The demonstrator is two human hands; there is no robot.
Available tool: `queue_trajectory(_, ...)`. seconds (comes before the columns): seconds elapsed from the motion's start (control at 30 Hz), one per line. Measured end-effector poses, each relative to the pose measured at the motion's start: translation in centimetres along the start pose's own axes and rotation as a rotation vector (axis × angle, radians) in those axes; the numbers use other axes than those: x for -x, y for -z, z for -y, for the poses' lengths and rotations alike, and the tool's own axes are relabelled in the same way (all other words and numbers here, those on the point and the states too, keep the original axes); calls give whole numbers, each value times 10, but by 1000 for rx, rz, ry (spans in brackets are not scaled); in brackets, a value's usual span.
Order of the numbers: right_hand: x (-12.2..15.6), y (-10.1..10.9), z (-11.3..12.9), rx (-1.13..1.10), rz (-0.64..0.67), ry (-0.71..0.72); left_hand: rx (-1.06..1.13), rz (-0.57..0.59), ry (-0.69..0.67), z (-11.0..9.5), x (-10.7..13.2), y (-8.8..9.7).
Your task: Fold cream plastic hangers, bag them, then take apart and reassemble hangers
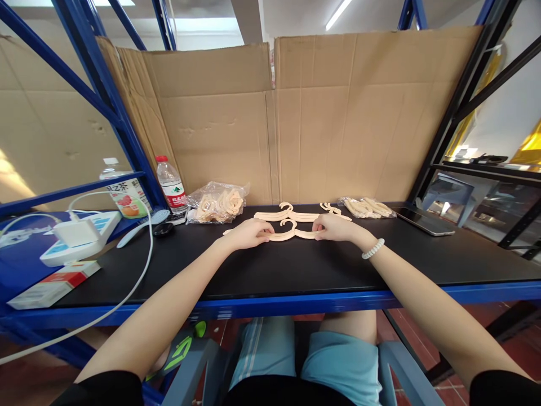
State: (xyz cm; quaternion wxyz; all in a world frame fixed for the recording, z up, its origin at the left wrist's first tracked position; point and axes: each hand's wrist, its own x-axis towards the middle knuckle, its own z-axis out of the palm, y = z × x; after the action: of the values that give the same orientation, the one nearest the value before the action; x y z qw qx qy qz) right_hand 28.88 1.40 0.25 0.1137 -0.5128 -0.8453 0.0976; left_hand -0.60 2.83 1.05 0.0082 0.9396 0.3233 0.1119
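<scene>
A cream-coloured hanger (295, 232) lies on the black tabletop (291, 270), its hook pointing away from me. My left hand (250, 233) is closed on its left arm, thumb and fingers pinched together. On the other side, my right hand (333, 228) grips the right arm of the same hanger; a pale bead bracelet circles that wrist. Just behind lie more cream hangers (274, 216), stacked close together with hooks overlapping. Another group of hooks (330, 208) shows beyond my right hand, which partly hides what they belong to.
Against the cardboard wall (220, 129) rest a clear bag of cream parts (220, 206) and a second bag (367, 207). A red-capped bottle (171, 186) stands at left, near a power strip (80, 237), a white cable (146, 270) and a small box (54, 285). A phone (426, 221) lies right.
</scene>
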Motion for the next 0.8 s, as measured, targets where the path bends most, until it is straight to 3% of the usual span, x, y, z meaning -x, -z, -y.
queue_trajectory(0.8, 6, 5, 7, 58, -28, -22, -54, -9, 38, -10, 4, 1)
